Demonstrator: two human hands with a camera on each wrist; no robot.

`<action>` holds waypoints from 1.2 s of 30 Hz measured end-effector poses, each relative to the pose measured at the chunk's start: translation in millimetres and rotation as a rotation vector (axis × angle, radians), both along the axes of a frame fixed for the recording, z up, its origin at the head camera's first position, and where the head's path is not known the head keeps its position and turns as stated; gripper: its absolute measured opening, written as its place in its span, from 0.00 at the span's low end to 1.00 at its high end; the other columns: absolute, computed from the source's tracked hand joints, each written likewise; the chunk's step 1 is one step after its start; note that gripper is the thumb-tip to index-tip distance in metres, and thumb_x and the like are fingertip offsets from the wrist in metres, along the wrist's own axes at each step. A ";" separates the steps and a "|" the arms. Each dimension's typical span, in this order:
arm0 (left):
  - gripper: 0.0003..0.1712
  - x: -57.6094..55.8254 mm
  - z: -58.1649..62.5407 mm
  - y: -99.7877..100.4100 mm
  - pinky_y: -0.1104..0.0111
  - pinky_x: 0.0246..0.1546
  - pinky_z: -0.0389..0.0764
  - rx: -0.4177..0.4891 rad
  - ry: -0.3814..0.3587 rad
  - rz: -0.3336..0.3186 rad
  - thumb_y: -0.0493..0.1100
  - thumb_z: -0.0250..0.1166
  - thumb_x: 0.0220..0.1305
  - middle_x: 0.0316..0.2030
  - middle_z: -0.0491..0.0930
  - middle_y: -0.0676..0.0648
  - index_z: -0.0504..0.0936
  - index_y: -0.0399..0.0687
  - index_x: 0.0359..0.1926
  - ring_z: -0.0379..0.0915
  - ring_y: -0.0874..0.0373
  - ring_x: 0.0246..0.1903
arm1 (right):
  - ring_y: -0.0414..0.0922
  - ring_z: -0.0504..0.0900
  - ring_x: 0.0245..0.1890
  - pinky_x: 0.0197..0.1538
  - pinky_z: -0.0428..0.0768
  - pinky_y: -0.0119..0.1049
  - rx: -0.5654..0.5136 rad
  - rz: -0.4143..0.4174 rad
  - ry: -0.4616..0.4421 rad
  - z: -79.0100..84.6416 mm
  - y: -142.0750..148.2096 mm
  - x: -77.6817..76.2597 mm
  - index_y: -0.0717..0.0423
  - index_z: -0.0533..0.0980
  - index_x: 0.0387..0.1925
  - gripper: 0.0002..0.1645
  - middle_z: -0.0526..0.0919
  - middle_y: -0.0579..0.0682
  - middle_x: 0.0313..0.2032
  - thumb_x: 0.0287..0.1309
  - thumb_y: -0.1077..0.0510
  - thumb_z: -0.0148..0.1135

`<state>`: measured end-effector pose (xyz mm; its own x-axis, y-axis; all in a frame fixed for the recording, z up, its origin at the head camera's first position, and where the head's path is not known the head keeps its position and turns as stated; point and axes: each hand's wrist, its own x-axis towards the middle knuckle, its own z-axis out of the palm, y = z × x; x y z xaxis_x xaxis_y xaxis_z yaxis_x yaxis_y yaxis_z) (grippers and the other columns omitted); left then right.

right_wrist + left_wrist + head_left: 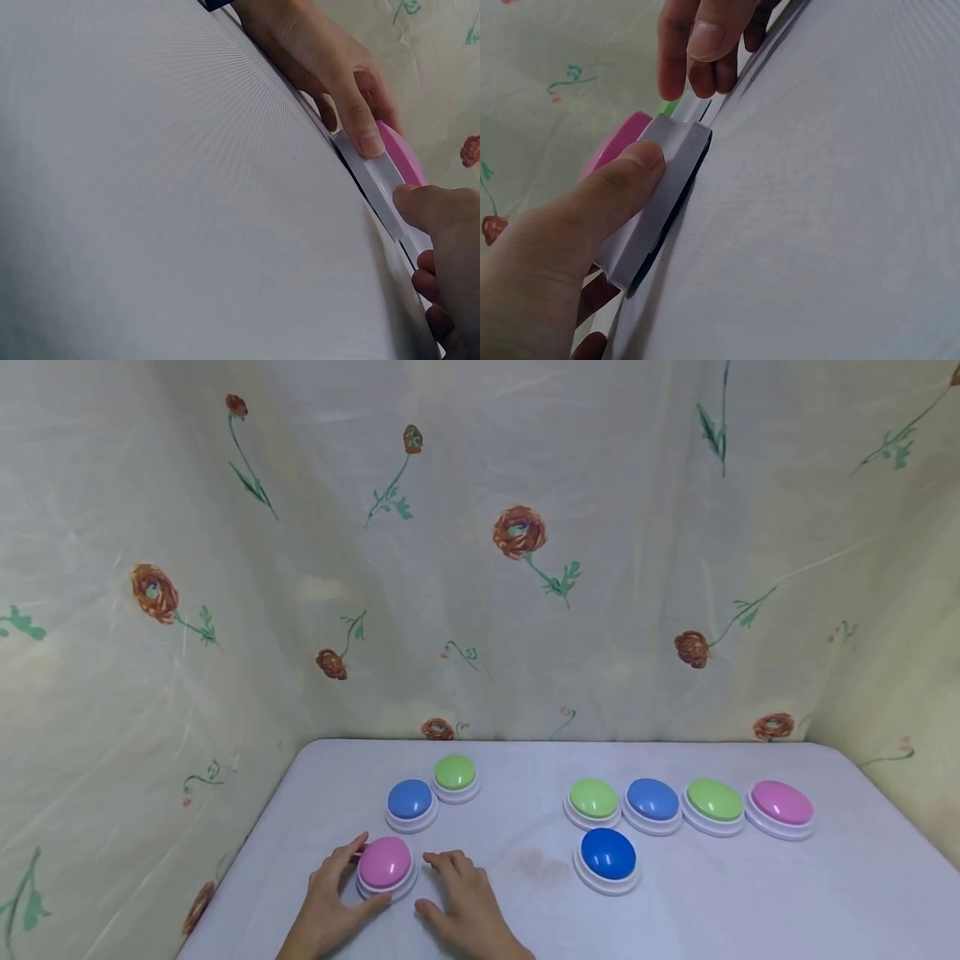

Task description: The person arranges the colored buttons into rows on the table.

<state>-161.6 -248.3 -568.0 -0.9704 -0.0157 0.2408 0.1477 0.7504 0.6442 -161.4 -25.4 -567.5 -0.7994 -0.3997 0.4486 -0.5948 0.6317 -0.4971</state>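
Note:
A pink domed push button (385, 862) on a round white base sits at the left front of the table. My left hand (330, 893) grips it from the left, with the thumb on the near side of the base and the fingers round the far side. In the left wrist view, the thumb presses against the white base (664, 195). To the right of this button hovers my right hand (467, 902), its fingers loosely bent and nothing in them. A gap shows between it and the base in the head view.
Behind the pink button stand a blue button (410, 799) and a green button (455, 773). To the right, a row holds a green (594, 798), a blue (653, 800), another green (715, 800) and a pink button (782, 802). A darker blue button (608, 853) lies before it. Flowered cloth (480, 610) surrounds the white table.

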 end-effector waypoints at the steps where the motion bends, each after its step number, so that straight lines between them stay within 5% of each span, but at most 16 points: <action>1: 0.54 -0.1 -0.4 -0.5 0.47 0.60 0.61 0.002 0.006 -0.006 0.66 0.75 0.37 0.55 0.76 0.51 0.67 0.52 0.66 0.70 0.55 0.57 | 0.43 0.75 0.47 0.48 0.73 0.38 -0.001 -0.001 -0.005 -0.6 -0.2 0.0 0.52 0.70 0.58 0.32 0.75 0.47 0.48 0.54 0.46 0.64; 18: 0.47 1.8 -1.0 7.6 0.47 0.60 0.66 0.132 0.041 -0.125 0.64 0.76 0.35 0.53 0.74 0.59 0.75 0.55 0.60 0.70 0.59 0.56 | 0.43 0.75 0.49 0.51 0.73 0.41 -0.055 0.000 -0.053 -1.1 -3.3 0.2 0.54 0.70 0.58 0.34 0.75 0.47 0.49 0.55 0.41 0.62; 27: 0.44 6.4 1.5 31.0 0.65 0.52 0.76 0.176 0.018 -0.175 0.64 0.75 0.38 0.52 0.73 0.63 0.75 0.59 0.60 0.71 0.64 0.52 | 0.42 0.73 0.49 0.53 0.76 0.36 -0.243 0.065 -0.158 4.7 15.0 0.2 0.55 0.67 0.53 0.28 0.72 0.48 0.48 0.56 0.47 0.64; 36: 0.45 -1.9 5.8 55.7 0.63 0.54 0.76 0.172 0.128 -0.247 0.59 0.76 0.39 0.54 0.73 0.60 0.73 0.53 0.61 0.70 0.63 0.54 | 0.42 0.74 0.50 0.50 0.78 0.34 -0.276 0.071 -0.201 13.6 44.0 -6.4 0.52 0.68 0.54 0.27 0.73 0.46 0.50 0.56 0.47 0.64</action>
